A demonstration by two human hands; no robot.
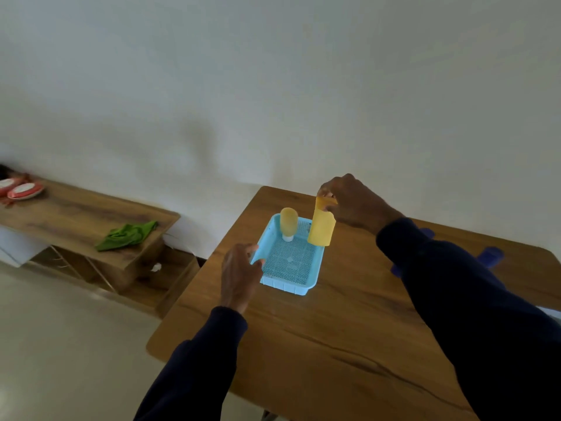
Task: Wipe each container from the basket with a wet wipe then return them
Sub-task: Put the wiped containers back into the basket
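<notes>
A light blue perforated basket (288,285) sits on the wooden table (334,344). My left hand (239,275) grips its near left rim between thumb and fingers. A pale yellow tube (288,223) stands cap-down in the basket's far left corner. My right hand (355,202) pinches the top of a yellow container (321,229) and holds it upright over the basket's far right corner. Whether its base touches the basket I cannot tell.
Blue objects (488,256) lie on the table behind my right sleeve, partly hidden. A lower wooden bench (76,214) at the left carries a green cloth (127,235) and red and white packs (22,189). The wall stands just behind the table.
</notes>
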